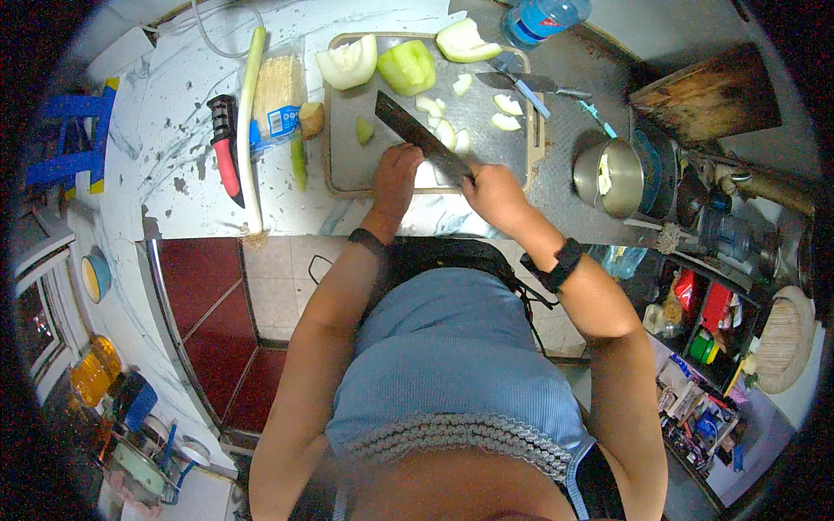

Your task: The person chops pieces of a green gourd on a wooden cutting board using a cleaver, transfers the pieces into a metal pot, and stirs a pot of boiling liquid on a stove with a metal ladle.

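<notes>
My right hand (494, 195) grips the handle of a cleaver (417, 133), whose dark blade slants up and left over the cutting board (348, 170). Close beside the blade, my left hand (396, 170) rests near the board's front edge with its fingers curled; whatever lies under them is hidden. Slices of pale green gourd (445, 133) are scattered right of the blade. One small green piece (365, 131) lies to the left. Along the back of the board sit a peeled green chunk (406, 68), a hollowed gourd piece (348, 63) and another gourd wedge (466, 42).
Left of the board are a leek (251, 130), a bag of dried noodles (277, 98), a ginger piece (311, 120) and a red-handled knife sharpener (225, 153). On the right are a knife (515, 81), a peeler (531, 98), a metal pot (609, 179) and a water bottle (537, 23).
</notes>
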Motion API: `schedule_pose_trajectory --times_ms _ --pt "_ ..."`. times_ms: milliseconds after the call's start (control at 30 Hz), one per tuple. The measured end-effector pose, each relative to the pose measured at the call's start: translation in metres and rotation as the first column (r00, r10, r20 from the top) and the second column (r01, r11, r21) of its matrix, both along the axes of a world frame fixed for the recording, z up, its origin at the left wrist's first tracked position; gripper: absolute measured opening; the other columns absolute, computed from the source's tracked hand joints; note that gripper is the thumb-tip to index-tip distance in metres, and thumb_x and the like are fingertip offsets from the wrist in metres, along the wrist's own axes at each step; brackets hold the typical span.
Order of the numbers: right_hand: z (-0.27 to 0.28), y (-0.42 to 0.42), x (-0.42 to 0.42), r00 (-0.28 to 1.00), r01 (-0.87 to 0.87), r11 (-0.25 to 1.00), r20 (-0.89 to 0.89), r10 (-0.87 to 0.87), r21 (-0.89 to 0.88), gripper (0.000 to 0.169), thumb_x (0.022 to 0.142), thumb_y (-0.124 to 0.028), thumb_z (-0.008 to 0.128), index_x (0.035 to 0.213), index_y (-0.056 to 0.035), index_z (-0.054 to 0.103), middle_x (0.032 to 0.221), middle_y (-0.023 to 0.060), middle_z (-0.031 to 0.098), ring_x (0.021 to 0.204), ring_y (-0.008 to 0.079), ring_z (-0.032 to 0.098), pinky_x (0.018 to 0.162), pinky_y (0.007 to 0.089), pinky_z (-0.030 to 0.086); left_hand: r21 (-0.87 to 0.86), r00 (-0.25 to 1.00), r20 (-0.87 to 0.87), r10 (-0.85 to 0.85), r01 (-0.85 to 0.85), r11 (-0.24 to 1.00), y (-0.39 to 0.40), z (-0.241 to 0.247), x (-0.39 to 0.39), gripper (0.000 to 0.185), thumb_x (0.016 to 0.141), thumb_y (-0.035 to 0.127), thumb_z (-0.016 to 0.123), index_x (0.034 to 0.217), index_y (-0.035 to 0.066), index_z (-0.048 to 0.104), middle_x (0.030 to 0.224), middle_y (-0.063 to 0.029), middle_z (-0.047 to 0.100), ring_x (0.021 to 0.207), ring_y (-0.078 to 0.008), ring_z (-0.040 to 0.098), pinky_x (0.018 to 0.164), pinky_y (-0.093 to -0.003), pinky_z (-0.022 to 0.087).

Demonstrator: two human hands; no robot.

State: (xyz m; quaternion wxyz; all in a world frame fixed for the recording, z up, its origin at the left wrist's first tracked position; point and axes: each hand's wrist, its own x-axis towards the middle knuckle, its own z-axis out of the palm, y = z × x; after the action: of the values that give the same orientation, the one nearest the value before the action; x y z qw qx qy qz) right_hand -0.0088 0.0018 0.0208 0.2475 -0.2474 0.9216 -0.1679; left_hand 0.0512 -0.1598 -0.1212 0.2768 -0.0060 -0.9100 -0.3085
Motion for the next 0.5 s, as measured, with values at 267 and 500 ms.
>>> schedule_pose_trajectory --times_ms 267,500 --pt "-0.020 -0.030 0.010 0.991 0.134 0.986 0.001 -0.134 -0.095 0.018 0.081 -0.019 0.055 0.086 -0.0030 0.062 0.076 0.0228 0.062 0.073 0.0408 0.061 0.068 0.0489 0.049 0.250 0.990 0.117 0.084 -0.111 0.962 0.001 0.020 0.003 0.016 0.073 0.005 0.064 0.089 0.006 0.059 0.092 -0.0109 0.060 0.089 -0.0304 0.056 0.077 -0.0392 0.046" --pt "-0.018 -0.036 0.010 0.976 0.214 0.959 0.009 -0.216 -0.186 0.018 0.081 -0.019 0.053 0.088 -0.0061 0.063 0.077 0.0216 0.063 0.074 0.0398 0.061 0.070 0.0490 0.049 0.276 0.987 0.160 0.030 -0.074 0.958 0.001 0.010 0.003 0.015 0.078 0.006 0.061 0.093 0.007 0.059 0.096 -0.0117 0.061 0.091 -0.0313 0.056 0.078 -0.0386 0.046"
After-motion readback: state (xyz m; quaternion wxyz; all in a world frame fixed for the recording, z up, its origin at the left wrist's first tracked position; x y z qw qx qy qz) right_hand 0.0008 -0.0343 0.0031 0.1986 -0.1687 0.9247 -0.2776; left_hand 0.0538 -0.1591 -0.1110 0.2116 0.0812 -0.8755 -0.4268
